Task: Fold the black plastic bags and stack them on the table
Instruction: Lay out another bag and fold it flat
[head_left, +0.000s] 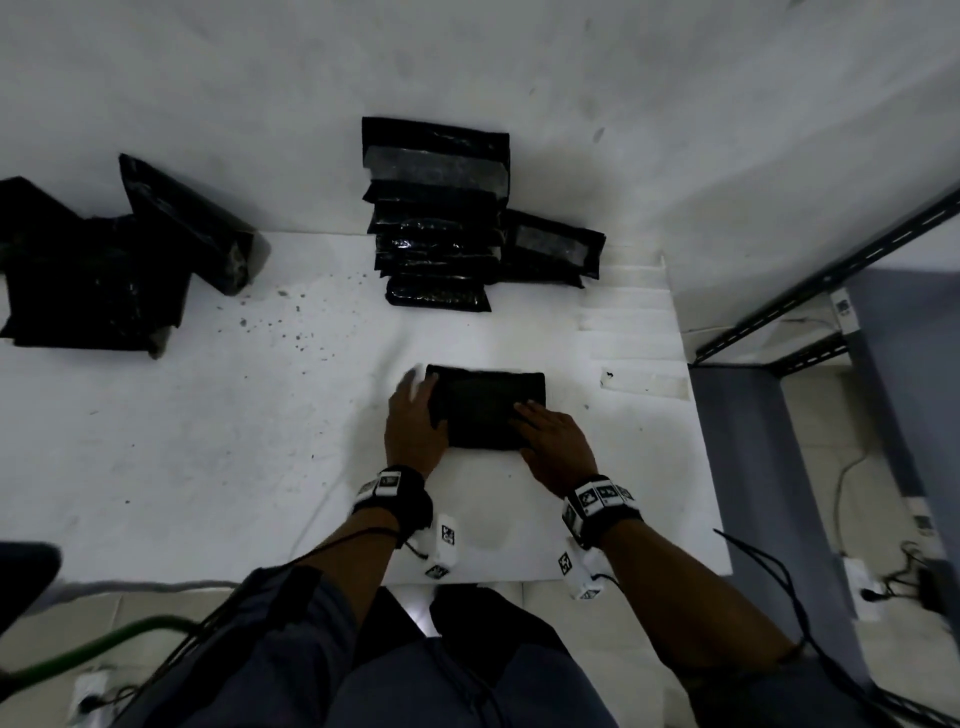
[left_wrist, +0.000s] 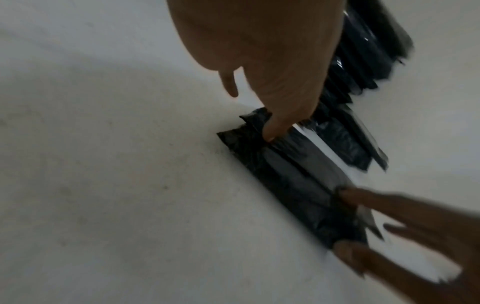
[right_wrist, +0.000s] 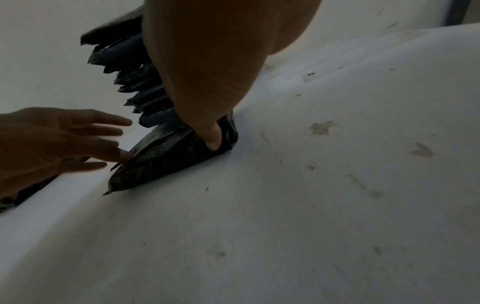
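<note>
Left hand (left_wrist: 259, 51) presses one fingertip on the folded bag (left_wrist: 291, 181) (right hand (left_wrist: 415, 236) touching its other end).

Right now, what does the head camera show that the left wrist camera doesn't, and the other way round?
Only the head view shows the loose black bags heaped at the table's far left, the metal shelf frame on the right, and both wristbands. Only the left wrist view shows, up close, a left fingertip pressing the fold's edge. Both show the folded bag flat on the white table, the left hand and right hand on it, and the stack of folded bags beyond.
</note>
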